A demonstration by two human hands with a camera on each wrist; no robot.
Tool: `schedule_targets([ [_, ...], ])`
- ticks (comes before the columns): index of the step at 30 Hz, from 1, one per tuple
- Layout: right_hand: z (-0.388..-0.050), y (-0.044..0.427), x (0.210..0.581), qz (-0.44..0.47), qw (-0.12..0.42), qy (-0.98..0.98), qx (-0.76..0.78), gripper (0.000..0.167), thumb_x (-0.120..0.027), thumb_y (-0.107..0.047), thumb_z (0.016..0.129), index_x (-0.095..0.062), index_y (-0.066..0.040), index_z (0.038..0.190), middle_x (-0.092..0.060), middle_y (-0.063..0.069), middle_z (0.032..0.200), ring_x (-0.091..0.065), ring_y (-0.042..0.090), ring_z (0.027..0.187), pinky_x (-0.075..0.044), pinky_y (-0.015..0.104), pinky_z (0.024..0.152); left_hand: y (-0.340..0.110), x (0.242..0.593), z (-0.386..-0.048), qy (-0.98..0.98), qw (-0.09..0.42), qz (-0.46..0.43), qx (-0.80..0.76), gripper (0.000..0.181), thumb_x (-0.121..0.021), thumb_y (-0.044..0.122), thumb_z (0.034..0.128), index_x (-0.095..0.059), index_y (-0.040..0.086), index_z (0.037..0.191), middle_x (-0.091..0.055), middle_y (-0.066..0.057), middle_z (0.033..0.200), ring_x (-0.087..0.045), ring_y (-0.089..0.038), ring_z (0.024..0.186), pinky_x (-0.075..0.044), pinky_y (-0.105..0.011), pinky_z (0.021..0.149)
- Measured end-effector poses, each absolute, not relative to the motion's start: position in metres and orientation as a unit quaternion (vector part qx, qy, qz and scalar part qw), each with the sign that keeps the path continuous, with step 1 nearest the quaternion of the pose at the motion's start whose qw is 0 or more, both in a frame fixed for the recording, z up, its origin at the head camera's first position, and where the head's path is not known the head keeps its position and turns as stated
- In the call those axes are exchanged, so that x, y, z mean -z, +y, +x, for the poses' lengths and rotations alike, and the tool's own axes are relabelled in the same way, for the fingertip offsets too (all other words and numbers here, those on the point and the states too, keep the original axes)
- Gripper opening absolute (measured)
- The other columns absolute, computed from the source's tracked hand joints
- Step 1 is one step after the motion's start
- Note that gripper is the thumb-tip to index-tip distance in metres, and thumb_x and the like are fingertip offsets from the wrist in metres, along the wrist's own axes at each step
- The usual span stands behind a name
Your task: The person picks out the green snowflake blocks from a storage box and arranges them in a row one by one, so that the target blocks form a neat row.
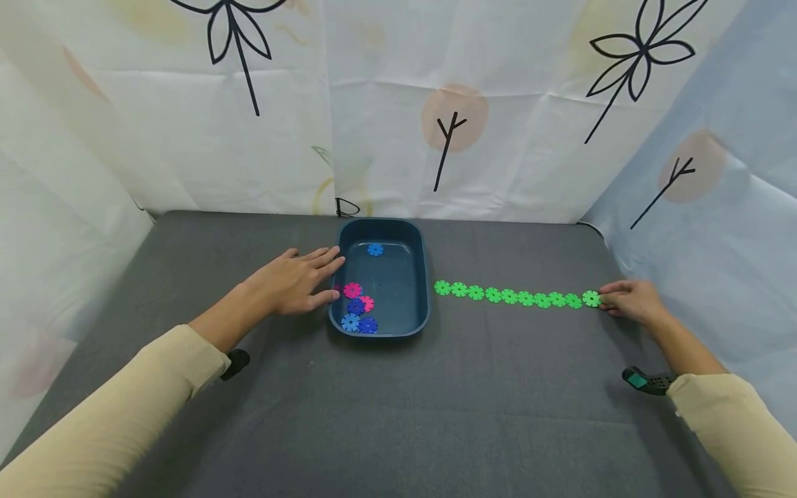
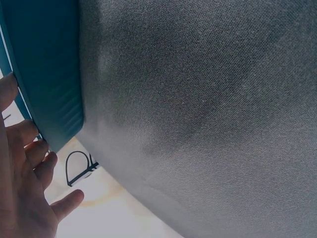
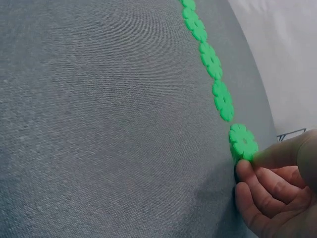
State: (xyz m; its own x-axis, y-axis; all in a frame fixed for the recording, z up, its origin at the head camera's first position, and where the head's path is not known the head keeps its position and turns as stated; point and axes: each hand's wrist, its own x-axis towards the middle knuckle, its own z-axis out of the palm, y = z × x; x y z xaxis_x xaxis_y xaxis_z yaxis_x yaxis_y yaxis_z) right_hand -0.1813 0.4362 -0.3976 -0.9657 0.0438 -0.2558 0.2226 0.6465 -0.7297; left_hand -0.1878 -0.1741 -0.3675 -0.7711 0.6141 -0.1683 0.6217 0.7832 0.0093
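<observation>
My right hand (image 1: 631,302) pinches a green flower-shaped disc (image 3: 243,142) between thumb and fingers, at the right end of a row of green discs (image 1: 508,297) on the table. A small gap parts the held disc from its neighbour in the right wrist view. My left hand (image 1: 299,280) rests its spread, straight fingers on the left rim of a dark blue tray (image 1: 427,277). Inside the tray lie pink discs (image 1: 353,290) and blue discs (image 1: 368,325) near the front left, plus one blue disc (image 1: 375,250) at the back.
A grey cloth (image 1: 398,415) covers the table. Patterned white curtains (image 1: 386,104) hang behind the table and at both sides, the right one (image 1: 735,228) close to my right hand.
</observation>
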Motion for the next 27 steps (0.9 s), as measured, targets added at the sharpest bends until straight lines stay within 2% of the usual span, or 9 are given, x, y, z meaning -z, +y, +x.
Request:
schedule_targets([
  [6, -0.181, 0.433, 0.398, 0.053, 0.106, 0.911, 0.395, 0.038, -0.052, -0.007, 0.101, -0.052, 0.027, 0.12, -0.071, 0.005, 0.084, -0.064, 0.001, 0.069, -0.056, 0.023, 0.063, -0.175, 0.367, -0.187, 0.941, 0.077, 0.329, 0.019, 0.071, -0.048, 0.048, 0.1025, -0.032, 0.004, 0.155, -0.027, -0.018, 0.161, -0.03, -0.035, 0.147, -0.028, -0.066, 0.11],
  [13, -0.181, 0.43, 0.397, 0.06, 0.097, 0.927, 0.358, 0.044, -0.049, -0.014, 0.102, -0.053, 0.027, 0.118, -0.071, 0.004, 0.08, -0.063, 0.001, 0.063, -0.056, 0.023, 0.06, -0.174, 0.368, -0.186, 0.941, 0.073, 0.33, 0.018, 0.071, -0.048, 0.048, 0.1025, -0.033, 0.003, 0.155, -0.028, -0.018, 0.161, -0.03, -0.034, 0.146, -0.029, -0.065, 0.11],
  [16, -0.182, 0.427, 0.396, 0.056, 0.089, 0.939, 0.329, 0.043, -0.049, -0.015, 0.101, -0.055, 0.025, 0.117, -0.071, 0.009, 0.081, -0.063, 0.004, 0.064, -0.055, 0.024, 0.059, -0.174, 0.368, -0.186, 0.941, 0.073, 0.33, 0.017, 0.071, -0.048, 0.048, 0.1024, -0.033, 0.003, 0.155, -0.028, -0.018, 0.16, -0.03, -0.034, 0.146, -0.029, -0.066, 0.109],
  [18, -0.184, 0.424, 0.395, 0.044, 0.068, 0.955, 0.286, 0.042, -0.049, -0.016, 0.1, -0.057, 0.022, 0.116, -0.07, 0.019, 0.087, -0.064, 0.013, 0.07, -0.054, 0.029, 0.061, -0.174, 0.368, -0.187, 0.941, 0.074, 0.329, 0.015, 0.071, -0.048, 0.048, 0.1024, -0.032, 0.003, 0.155, -0.027, -0.018, 0.161, -0.03, -0.035, 0.146, -0.029, -0.066, 0.109],
  [20, -0.187, 0.42, 0.393, 0.027, 0.038, 0.97, 0.24, 0.042, -0.049, -0.018, 0.099, -0.058, 0.019, 0.116, -0.067, 0.03, 0.096, -0.065, 0.028, 0.078, -0.053, 0.039, 0.065, -0.174, 0.368, -0.187, 0.941, 0.076, 0.329, 0.014, 0.071, -0.049, 0.048, 0.1022, -0.032, 0.003, 0.155, -0.027, -0.019, 0.161, -0.029, -0.035, 0.147, -0.029, -0.066, 0.109],
  [23, -0.192, 0.412, 0.388, 0.001, -0.021, 0.983, 0.183, 0.045, -0.051, -0.024, 0.1, -0.056, 0.015, 0.12, -0.061, 0.037, 0.11, -0.061, 0.047, 0.093, -0.049, 0.054, 0.071, -0.174, 0.366, -0.188, 0.941, 0.074, 0.33, 0.019, 0.072, -0.049, 0.049, 0.1017, -0.033, 0.003, 0.155, -0.029, -0.018, 0.16, -0.029, -0.035, 0.147, -0.029, -0.065, 0.11],
  [27, -0.202, 0.402, 0.378, -0.015, -0.081, 0.986, 0.146, 0.056, -0.049, -0.038, 0.102, -0.049, 0.008, 0.135, -0.054, 0.037, 0.125, -0.055, 0.054, 0.103, -0.043, 0.064, 0.078, -0.175, 0.36, -0.191, 0.944, 0.049, 0.325, 0.03, 0.071, -0.05, 0.051, 0.101, -0.037, 0.005, 0.154, -0.033, -0.018, 0.158, -0.031, -0.036, 0.146, -0.031, -0.063, 0.11],
])
